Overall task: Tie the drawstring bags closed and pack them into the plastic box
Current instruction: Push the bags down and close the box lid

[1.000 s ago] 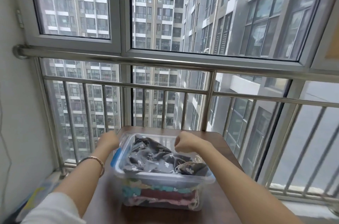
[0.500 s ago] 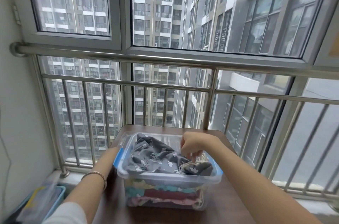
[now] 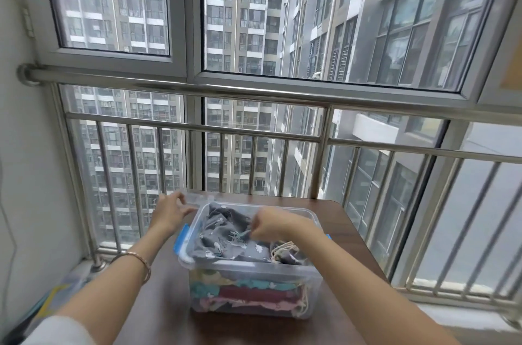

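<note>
A clear plastic box (image 3: 254,267) with blue latches (image 3: 180,240) stands on the brown table (image 3: 354,234). A grey patterned drawstring bag (image 3: 223,244) lies on top inside it, its cream cords (image 3: 283,249) bunched at the right. Teal, dark red and pink bags (image 3: 248,292) show through the front wall below. My right hand (image 3: 269,224) is curled over the grey bag and pinches its fabric. My left hand (image 3: 169,213) is at the box's far left corner, its fingers and thumb on the edge of a clear lid (image 3: 202,199) lying behind the box.
A steel railing (image 3: 254,129) and window glass stand right behind the table. A white wall closes the left side. On the floor at the lower left sits a blurred container (image 3: 56,296) with blue and yellow parts.
My left hand has come up from beside the box to its far left corner and taken the clear lid's edge. My right hand has shifted left over the grey bag.
</note>
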{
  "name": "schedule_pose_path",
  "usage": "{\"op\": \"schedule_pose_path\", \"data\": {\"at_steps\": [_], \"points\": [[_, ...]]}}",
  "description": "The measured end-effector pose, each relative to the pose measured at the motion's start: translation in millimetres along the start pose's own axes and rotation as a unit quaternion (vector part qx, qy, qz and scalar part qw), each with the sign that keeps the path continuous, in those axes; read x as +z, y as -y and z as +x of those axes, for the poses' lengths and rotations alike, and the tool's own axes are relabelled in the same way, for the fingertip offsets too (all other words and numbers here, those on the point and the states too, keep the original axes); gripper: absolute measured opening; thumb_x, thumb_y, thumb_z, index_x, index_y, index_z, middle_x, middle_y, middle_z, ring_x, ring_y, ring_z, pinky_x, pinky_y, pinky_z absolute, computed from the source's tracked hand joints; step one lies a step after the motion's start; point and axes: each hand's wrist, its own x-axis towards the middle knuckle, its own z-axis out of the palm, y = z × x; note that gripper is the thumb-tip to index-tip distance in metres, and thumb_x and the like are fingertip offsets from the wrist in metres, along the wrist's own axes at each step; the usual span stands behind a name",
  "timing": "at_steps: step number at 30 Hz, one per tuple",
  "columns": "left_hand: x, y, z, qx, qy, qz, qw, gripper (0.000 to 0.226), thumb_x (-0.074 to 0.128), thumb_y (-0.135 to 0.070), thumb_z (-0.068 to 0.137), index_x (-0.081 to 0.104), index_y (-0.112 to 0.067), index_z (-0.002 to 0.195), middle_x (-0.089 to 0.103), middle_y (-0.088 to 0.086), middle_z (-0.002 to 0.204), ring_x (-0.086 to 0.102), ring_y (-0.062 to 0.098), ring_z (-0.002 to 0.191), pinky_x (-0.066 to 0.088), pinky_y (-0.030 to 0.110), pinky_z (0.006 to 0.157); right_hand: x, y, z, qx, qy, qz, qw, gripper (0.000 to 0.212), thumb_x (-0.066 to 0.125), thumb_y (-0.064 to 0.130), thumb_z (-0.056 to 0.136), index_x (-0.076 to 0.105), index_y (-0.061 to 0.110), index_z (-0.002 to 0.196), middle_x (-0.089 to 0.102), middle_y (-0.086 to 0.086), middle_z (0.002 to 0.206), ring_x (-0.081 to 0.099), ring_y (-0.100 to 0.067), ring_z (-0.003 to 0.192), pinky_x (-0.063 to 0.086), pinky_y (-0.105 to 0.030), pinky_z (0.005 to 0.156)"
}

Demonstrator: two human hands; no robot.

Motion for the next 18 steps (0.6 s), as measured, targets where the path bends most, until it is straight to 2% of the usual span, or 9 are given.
{"op": "schedule_pose_path", "data": {"at_steps": [3, 6, 10, 12, 13, 14, 15, 16, 18], "points": [[-7, -14, -1, 0.003, -0.042, 0.003, 0.999, 0.019, 0.071, -0.024, 0.083, 0.053, -0.016, 0.085, 0.047, 0.012, 0.116, 0.059, 0.021, 0.079, 0.045, 0.029, 0.072, 8, 43, -6, -0.121, 0.071, 0.19, 0.972, 0.051, 0.036, 0.044, 0.101, 0.067, 0.007, 0.118, 0.066, -0.011, 0.124, 0.06, -0.021, 0.107, 0.045, -0.037, 0.1], [-16, -24, -4, -0.009, -0.081, 0.003, 0.997, 0.021, 0.071, -0.027, 0.083, 0.053, -0.017, 0.088, 0.046, 0.017, 0.119, 0.061, 0.025, 0.077, 0.047, 0.031, 0.068, 22, 64, 4, -0.077, 0.121, 0.199, 0.969, 0.077, 0.014, 0.058, 0.1, 0.054, 0.002, 0.134, 0.047, -0.012, 0.147, 0.044, -0.026, 0.134, 0.029, -0.043, 0.115], [-34, -33, -7, -0.024, -0.113, -0.016, 0.993, 0.021, 0.07, -0.028, 0.083, 0.055, -0.017, 0.092, 0.046, 0.019, 0.116, 0.061, 0.029, 0.077, 0.045, 0.032, 0.065, 22, 76, 11, 0.001, 0.169, 0.195, 0.966, 0.095, 0.005, 0.071, 0.092, 0.05, 0.001, 0.138, 0.026, -0.01, 0.159, 0.016, -0.027, 0.148, 0.01, -0.051, 0.119], [-41, -38, -9, -0.02, -0.126, -0.032, 0.991, 0.022, 0.071, -0.027, 0.083, 0.058, -0.015, 0.096, 0.048, 0.019, 0.114, 0.06, 0.027, 0.078, 0.044, 0.031, 0.065, 20, 78, 11, 0.004, 0.188, 0.188, 0.964, 0.094, 0.006, 0.072, 0.092, 0.05, 0.002, 0.138, 0.03, -0.01, 0.157, 0.019, -0.027, 0.147, 0.012, -0.053, 0.118], [-45, -42, -10, -0.013, -0.13, -0.045, 0.99, 0.023, 0.071, -0.026, 0.083, 0.059, -0.013, 0.098, 0.05, 0.019, 0.113, 0.058, 0.026, 0.08, 0.044, 0.031, 0.067, 17, 78, 9, -0.007, 0.17, 0.201, 0.965, 0.089, 0.011, 0.069, 0.095, 0.055, 0.002, 0.133, 0.04, -0.013, 0.151, 0.032, -0.028, 0.142, 0.022, -0.05, 0.115], [-49, -46, -11, -0.002, -0.131, -0.062, 0.989, 0.023, 0.071, -0.025, 0.083, 0.06, -0.012, 0.099, 0.05, 0.019, 0.113, 0.056, 0.025, 0.083, 0.044, 0.031, 0.071, 15, 74, 8, -0.028, 0.114, 0.228, 0.966, 0.077, 0.021, 0.061, 0.099, 0.063, 0.001, 0.121, 0.056, -0.016, 0.135, 0.051, -0.028, 0.126, 0.038, -0.042, 0.106], [-55, -51, -11, 0.013, -0.132, -0.08, 0.988, 0.023, 0.071, -0.023, 0.083, 0.06, -0.011, 0.099, 0.05, 0.019, 0.114, 0.055, 0.025, 0.085, 0.046, 0.032, 0.075, 11, 67, 10, -0.045, 0.014, 0.273, 0.961, 0.058, 0.034, 0.049, 0.101, 0.066, 0.001, 0.103, 0.066, -0.016, 0.109, 0.065, -0.024, 0.097, 0.05, -0.032, 0.085], [-60, -56, -12, 0.032, -0.129, -0.096, 0.986, 0.021, 0.07, -0.021, 0.083, 0.059, -0.012, 0.098, 0.05, 0.018, 0.115, 0.056, 0.027, 0.088, 0.049, 0.035, 0.08, 5, 57, 9, -0.032, -0.116, 0.326, 0.938, 0.036, 0.044, 0.032, 0.101, 0.061, 0.004, 0.086, 0.063, -0.01, 0.083, 0.06, -0.017, 0.069, 0.048, -0.022, 0.062], [-72, -65, -12, 0.076, -0.125, -0.122, 0.982, 0.018, 0.071, -0.022, 0.081, 0.058, -0.02, 0.093, 0.052, 0.018, 0.116, 0.061, 0.032, 0.093, 0.054, 0.044, 0.085, -8, 27, 7, 0.053, -0.376, 0.362, 0.851, 0.011, 0.052, 0.009, 0.091, 0.048, 0.01, 0.081, 0.046, -0.001, 0.072, 0.041, -0.012, 0.057, 0.035, -0.019, 0.05]]}}
